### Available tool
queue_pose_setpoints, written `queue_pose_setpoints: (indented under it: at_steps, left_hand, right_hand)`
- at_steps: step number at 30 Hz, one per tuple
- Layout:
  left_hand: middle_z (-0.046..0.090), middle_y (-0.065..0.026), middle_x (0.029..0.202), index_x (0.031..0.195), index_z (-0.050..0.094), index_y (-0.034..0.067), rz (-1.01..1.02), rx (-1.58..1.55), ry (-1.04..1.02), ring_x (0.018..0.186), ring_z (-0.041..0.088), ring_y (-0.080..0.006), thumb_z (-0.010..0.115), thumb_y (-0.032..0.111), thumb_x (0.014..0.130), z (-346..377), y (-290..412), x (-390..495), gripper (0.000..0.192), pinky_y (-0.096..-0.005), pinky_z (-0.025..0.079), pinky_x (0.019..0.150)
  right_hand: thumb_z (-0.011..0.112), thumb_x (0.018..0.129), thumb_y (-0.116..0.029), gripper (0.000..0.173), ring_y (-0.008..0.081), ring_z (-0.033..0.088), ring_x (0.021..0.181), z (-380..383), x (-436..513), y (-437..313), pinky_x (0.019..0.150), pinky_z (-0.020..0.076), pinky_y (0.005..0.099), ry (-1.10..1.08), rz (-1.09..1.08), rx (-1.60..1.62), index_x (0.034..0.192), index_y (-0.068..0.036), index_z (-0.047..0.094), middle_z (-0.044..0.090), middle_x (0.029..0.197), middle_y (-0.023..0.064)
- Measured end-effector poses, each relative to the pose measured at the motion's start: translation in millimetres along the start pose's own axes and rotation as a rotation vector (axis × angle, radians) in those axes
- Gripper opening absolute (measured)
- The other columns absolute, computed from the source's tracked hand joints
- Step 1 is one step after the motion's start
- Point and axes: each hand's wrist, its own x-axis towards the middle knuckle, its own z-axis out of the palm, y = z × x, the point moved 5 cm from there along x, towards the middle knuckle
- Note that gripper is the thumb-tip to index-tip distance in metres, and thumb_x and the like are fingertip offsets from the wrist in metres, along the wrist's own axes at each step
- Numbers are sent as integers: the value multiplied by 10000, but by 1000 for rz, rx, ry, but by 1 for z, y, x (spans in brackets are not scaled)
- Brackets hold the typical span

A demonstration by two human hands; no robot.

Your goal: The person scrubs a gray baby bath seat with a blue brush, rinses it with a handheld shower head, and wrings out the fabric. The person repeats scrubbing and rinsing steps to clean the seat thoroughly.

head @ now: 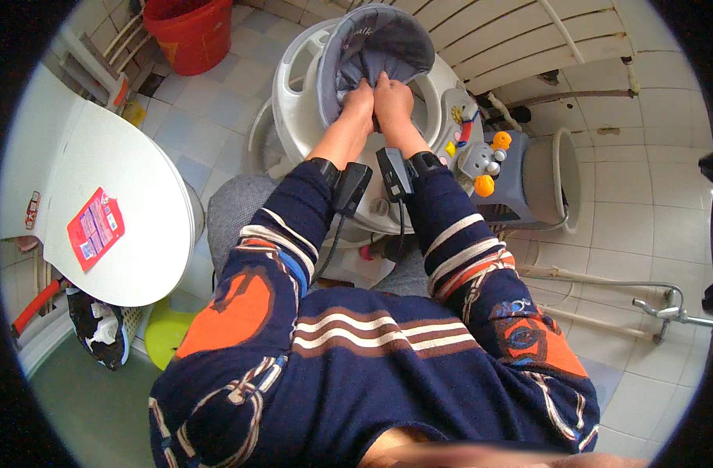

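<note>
A white and grey baby walker (293, 114) stands before me. Its padded grey fabric seat (412, 44) has the backrest raised on the far side and bears lettering. Both hands are close together at the front of the seat. My left hand (358, 104) has its fingers curled on the gathered fabric, and my right hand (394, 99) pinches the same cloth beside it. The fingertips are partly hidden in the folds. To the right, the walker's toy tray (457, 126) carries colourful pieces and orange knobs (484, 185). Black devices with cables are strapped to both wrists.
A red bucket (189, 35) stands at the back left. On the white toilet lid (148, 193) lies a red packet (96, 229). A waste basket (132, 322) and a green plastic item (168, 333) sit below it. At right are a grey stool (500, 205) and a wall tap (669, 313).
</note>
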Motion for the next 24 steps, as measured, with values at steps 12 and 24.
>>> queue_pose_setpoints:
  at_steps: [12, 24]
  left_hand:
    - [592, -66, 1314, 1362, 499, 99, 68, 60, -484, 1202, 555, -234, 550, 696, 865, 37, 47, -81, 778, -424, 388, 1075]
    - [557, -142, 1363, 1348, 495, 31, -45, -193, -550, 1272, 518, -298, 305, 399, 1055, 61, 38, -83, 507, -469, 390, 1092]
  right_hand:
    - [588, 965, -283, 431, 249, 610, 926, -114, 35, 7, 831, 516, 396, -564, 304, 1171, 1285, -11, 494, 560, 1208, 151]
    - [596, 954, -381, 474, 174, 581, 1030, -96, 9, 29, 927, 437, 381, -866, 399, 900, 1244, -6, 612, 645, 1164, 60]
